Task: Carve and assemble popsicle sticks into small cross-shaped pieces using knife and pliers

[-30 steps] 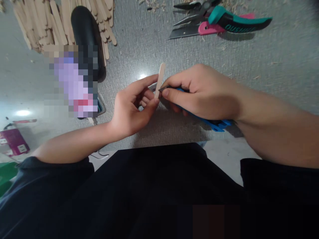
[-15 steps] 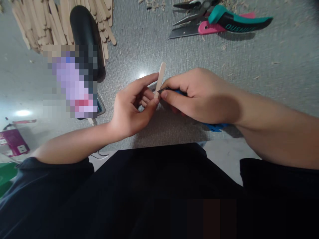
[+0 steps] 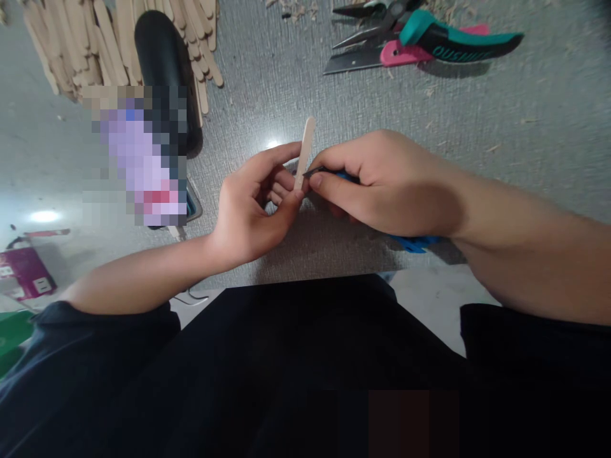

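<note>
A pale wooden popsicle stick [image 3: 306, 146] stands tilted between the thumb and fingers of my left hand [image 3: 260, 203], which is closed on its lower end. My right hand [image 3: 372, 181] is wrapped round a utility knife [image 3: 347, 177] with a blue body; most of the knife is hidden in the palm. Its dark blade pokes out past my right thumb and forefinger, at the right edge of the stick near its lower part. Whether the blade cuts into the wood I cannot tell.
Many popsicle sticks [image 3: 105, 44] lie heaped at the upper left, beneath a black rounded case [image 3: 165, 57]. Pliers [image 3: 367, 25] and a pink-handled cutter [image 3: 405, 56] lie at the top right beside a teal-and-black handle [image 3: 458, 41]. A purple box [image 3: 31, 273] sits far left. Wood shavings are scattered about.
The popsicle stick has shifted slightly left and turned a little in my left hand. Both hands are otherwise nearly where they were.
</note>
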The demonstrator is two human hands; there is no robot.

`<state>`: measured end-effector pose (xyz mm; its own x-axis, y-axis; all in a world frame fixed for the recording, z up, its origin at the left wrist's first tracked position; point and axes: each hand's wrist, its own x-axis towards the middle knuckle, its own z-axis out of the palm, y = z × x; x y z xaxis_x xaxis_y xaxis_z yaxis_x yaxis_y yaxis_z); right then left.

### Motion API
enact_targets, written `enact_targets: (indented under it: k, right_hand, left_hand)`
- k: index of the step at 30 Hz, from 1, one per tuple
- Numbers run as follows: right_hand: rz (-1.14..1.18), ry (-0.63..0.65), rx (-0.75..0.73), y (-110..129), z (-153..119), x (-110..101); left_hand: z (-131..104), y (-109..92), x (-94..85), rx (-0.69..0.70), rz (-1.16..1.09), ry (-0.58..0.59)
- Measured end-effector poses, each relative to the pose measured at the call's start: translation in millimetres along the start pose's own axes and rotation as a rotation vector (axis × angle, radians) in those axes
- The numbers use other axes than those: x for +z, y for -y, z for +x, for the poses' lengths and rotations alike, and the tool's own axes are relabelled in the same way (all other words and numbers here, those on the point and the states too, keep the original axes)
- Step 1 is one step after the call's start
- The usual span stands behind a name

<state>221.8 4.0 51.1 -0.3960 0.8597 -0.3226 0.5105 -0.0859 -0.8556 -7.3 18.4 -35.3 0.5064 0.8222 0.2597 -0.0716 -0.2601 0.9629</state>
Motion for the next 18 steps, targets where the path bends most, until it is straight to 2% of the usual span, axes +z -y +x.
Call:
enact_targets:
  k: [7, 15, 18]
  right_hand:
    - [-0.027, 0.035, -0.020, -1.8, 0.6, -1.1]
    - [-0.018, 0.018, -0.027, -7.0, 1.7, 0.4]
    - [-0.014, 0.024, -0.056, -12.2, 2.7, 1.2]
  left_hand:
    - [0.2, -0.5, -0.8, -0.024, 0.010, 0.004]
    - [0.6, -1.5, -2.6, -0.049, 0.012, 0.016]
    - [2.0, -0.2, -3.3, -0.017, -0.008, 0.027]
